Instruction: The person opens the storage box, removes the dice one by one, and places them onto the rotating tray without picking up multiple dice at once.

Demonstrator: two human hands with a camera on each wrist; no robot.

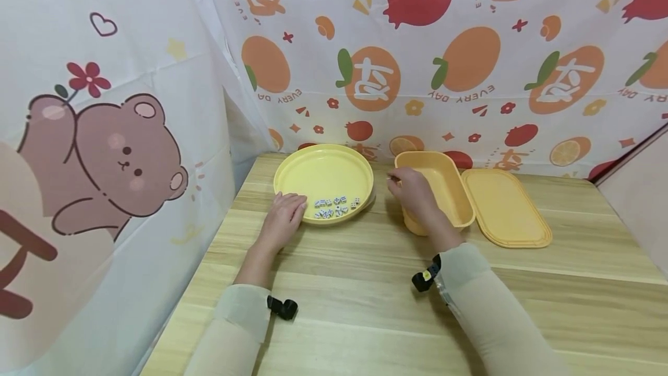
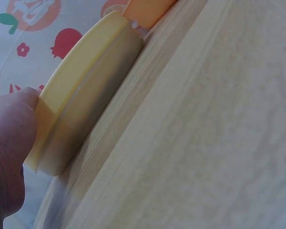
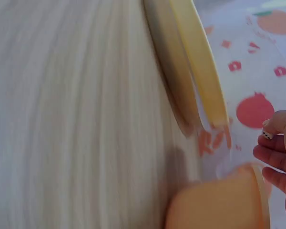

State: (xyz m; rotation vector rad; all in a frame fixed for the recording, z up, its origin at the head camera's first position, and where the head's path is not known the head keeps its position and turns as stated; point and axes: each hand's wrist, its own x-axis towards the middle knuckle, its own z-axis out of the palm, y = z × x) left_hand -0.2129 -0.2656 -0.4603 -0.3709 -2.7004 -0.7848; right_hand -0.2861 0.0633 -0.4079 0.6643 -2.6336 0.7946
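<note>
At the left, a round yellow tray (image 1: 323, 176) holds several white dice (image 1: 327, 212) gathered near its front edge. My left hand (image 1: 284, 220) grips the tray's front-left rim; the left wrist view shows this hand (image 2: 12, 138) against the outer wall, with some fingers hidden. Between thumb and forefinger, my right hand (image 1: 414, 193) pinches one small white die (image 3: 267, 135) with dark dots. That hand is raised over the left side of an orange rectangular box (image 1: 443, 187), to the right of the tray. Its other fingers (image 3: 271, 157) are loosely bent.
An orange lid (image 1: 508, 208) lies flat to the right of the box. Everything stands toward the back of a wooden table (image 1: 355, 295). A fruit-print cloth (image 1: 417, 68) hangs behind, and a bear-print cloth (image 1: 120, 149) hangs on the left.
</note>
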